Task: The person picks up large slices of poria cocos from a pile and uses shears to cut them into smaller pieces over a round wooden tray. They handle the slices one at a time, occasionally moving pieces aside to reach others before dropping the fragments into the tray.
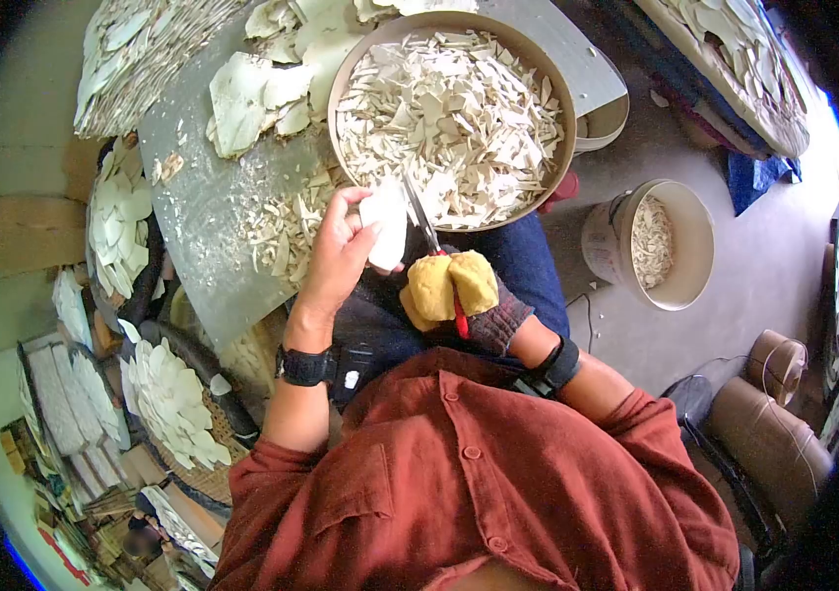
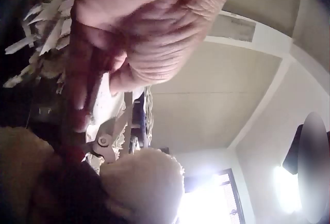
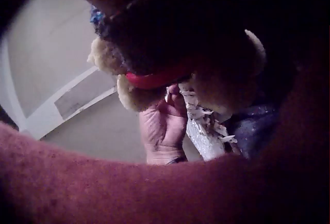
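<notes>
In the head view my left hand [image 1: 334,254] pinches a thin, flat white piece [image 1: 385,227] between thumb and fingers, at the near edge of a wide round pan. My right hand [image 1: 494,317] wears a dark knit glove with thick yellow padding [image 1: 467,283] over the fingers. It grips red-handled scissors [image 1: 423,217], whose blades stand right beside the white piece. The left wrist view shows the scissors' pivot [image 2: 104,140] close below the left fingers. From the right wrist, a red handle [image 3: 157,78] shows under the padding; much of the right hand is in shadow.
The tan pan [image 1: 569,118] is heaped with cut white strips. Under it lies a metal sheet [image 1: 193,256] with scraps and larger white pieces [image 1: 242,103]. A white bucket [image 1: 695,281] of shreds stands at the right. Baskets of white flakes [image 1: 168,399] line the left.
</notes>
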{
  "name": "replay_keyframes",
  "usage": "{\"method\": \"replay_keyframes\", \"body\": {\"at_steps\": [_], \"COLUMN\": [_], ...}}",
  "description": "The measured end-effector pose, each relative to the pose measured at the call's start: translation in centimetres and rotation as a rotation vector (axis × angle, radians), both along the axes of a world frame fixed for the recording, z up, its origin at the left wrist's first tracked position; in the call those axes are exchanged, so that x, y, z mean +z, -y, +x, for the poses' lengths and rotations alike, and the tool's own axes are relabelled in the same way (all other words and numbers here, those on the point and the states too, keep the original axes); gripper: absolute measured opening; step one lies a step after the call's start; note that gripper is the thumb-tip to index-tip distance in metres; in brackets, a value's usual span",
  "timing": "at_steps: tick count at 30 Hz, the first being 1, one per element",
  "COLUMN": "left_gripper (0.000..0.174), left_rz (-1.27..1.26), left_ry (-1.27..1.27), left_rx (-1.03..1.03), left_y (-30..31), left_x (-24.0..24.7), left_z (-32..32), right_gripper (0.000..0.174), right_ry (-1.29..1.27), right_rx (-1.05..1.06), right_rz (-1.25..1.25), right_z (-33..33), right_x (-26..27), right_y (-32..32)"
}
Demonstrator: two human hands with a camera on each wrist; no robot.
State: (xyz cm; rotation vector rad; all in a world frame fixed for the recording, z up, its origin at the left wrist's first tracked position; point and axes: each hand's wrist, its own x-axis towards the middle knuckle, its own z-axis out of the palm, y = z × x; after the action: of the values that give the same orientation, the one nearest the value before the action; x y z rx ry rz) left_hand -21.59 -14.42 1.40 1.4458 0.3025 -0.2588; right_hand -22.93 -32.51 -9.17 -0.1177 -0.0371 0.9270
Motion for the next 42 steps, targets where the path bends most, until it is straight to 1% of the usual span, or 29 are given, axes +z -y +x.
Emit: {"method": "replay_keyframes", "body": {"at_steps": [2, 4, 5, 6, 7, 9, 11, 13, 15, 17, 18, 19, 21, 23, 26, 28, 29, 30, 31, 32, 34, 35, 36, 37, 39, 40, 41, 42], "left_gripper": [0.038, 0.037, 0.036, 0.037, 0.032, 0.026, 0.024, 0.023, 0.022, 0.022, 0.022, 0.022, 0.022, 0.022, 0.021, 0.021, 0.022, 0.021, 0.020, 0.021, 0.022, 0.023, 0.024, 0.025, 0.027, 0.028, 0.027, 0.026], "left_rz": [0.028, 0.068, 0.088, 0.088, 0.134, 0.112, 0.118, 0.120, 0.117, 0.144, 0.155, 0.158, 0.163, 0.124, 0.126, 0.128, 0.168, 0.180, 0.192, 0.254, 0.412, 0.511, 0.777, 1.043, 1.404, 1.266, 1.128, 1.062], "left_ry": [-0.005, 0.068, 0.107, 0.173, 0.233, 0.251, 0.210, 0.160, 0.097, 0.055, 0.033, 0.014, -0.018, -0.025, -0.028, -0.004, -0.008, 0.013, 0.034, 0.008, -0.059, -0.099, -0.122, -0.152, -0.028, 0.040, 0.120, 0.142], "left_rx": [-0.136, -0.029, 0.022, 0.152, 0.289, 0.370, 0.282, 0.191, 0.093, 0.027, -0.009, -0.025, -0.055, -0.068, -0.077, -0.041, -0.041, 0.004, 0.049, 0.084, 0.183, 0.248, 0.175, 0.095, 0.200, 0.246, 0.241, 0.223], "left_y": [-0.4, -0.1, 0.0, -0.1, 0.4, 0.7, 0.1, -0.4, -0.7, -1.0, -1.2, -1.3, -1.5, -1.5, -1.6, -1.8, -2.5, -3.3, -4.3, -6.5, -12.6, -16.0, -20.5, -23.7, -22.2, -22.4, -22.6, -21.4], "left_x": [0.3, 0.5, 0.6, -0.3, -0.9, -1.4, -1.2, -0.8, -0.1, 0.2, 0.2, 0.2, 0.0, -0.1, 0.1, 0.4, 0.8, 2.0, 3.2, 4.0, 5.4, 5.8, 5.7, 5.6, 8.5, 8.2, 6.9, 6.5], "left_z": [0.0, 0.1, 0.2, 0.1, 0.3, 0.6, 1.0, 1.4, 1.9, 2.5, 2.9, 3.2, 3.8, 4.1, 4.0, 3.5, 2.7, 1.7, 0.5, -1.0, -4.8, -6.9, -9.6, -11.3, -10.4, -9.0, -7.3, -4.9], "right_gripper": [0.023, 0.024, 0.025, 0.025, 0.026, 0.026, 0.025, 0.024, 0.021, 0.020, 0.020, 0.020, 0.021, 0.021, 0.027, 0.031, 0.033, 0.035, 0.034, 0.033, 0.028, 0.023, 0.020, 0.021, 0.022, 0.013, 0.013, 0.017], "right_ry": [-0.083, 0.545, 0.730, 0.911, 0.961, 0.951, 0.808, 0.604, 0.602, 0.837, 0.922, 1.007, 0.829, 0.308, 0.684, 1.075, 1.333, 1.578, 1.267, 0.934, 0.819, 0.611, 0.394, 0.483, 0.325, 0.630, 0.402, 0.679], "right_rx": [0.026, -0.018, -0.035, -0.051, -0.058, -0.099, -0.123, -0.063, -0.009, -0.001, -0.038, -0.074, -0.081, -0.031, 0.008, -0.057, -0.121, -0.220, -0.079, 0.007, 0.079, 0.122, 0.162, 0.196, 0.244, 0.247, 0.226, 0.229], "right_rz": [0.053, -0.431, -0.587, -0.747, -0.819, -0.796, -0.602, -0.408, -0.429, -0.672, -0.738, -0.805, -0.794, -0.614, -0.817, -0.959, -0.974, -0.988, -0.925, -0.871, -0.856, -0.701, -0.559, -0.580, -0.491, -0.694, -0.566, -0.654], "right_z": [0.3, 0.3, 0.3, 0.4, 0.3, 0.2, 0.5, 0.8, 0.6, 0.5, 0.4, 0.6, 0.5, 0.4, 1.2, 0.8, 1.9, 2.9, 1.6, 0.3, 0.2, 0.3, 0.4, 0.0, -0.3, -0.5, -1.3, -1.9], "right_x": [1.3, 0.3, -0.1, -0.5, -0.4, -0.4, 1.0, 1.7, 0.9, -0.3, -0.8, 0.3, 1.0, 1.4, 4.1, 3.7, 3.4, 3.2, 2.8, 2.5, 1.1, 1.3, 1.5, -0.6, -0.4, -0.1, -1.5, -3.5], "right_y": [0.2, 0.4, 0.7, 0.9, 1.2, 1.4, 1.6, 1.9, 2.3, 3.0, 3.2, 3.0, 2.8, 2.5, 3.2, 3.3, 2.8, 2.3, 2.1, 2.0, 1.8, 1.6, 1.5, 1.5, 0.5, -0.2, -1.0, -1.5]}}
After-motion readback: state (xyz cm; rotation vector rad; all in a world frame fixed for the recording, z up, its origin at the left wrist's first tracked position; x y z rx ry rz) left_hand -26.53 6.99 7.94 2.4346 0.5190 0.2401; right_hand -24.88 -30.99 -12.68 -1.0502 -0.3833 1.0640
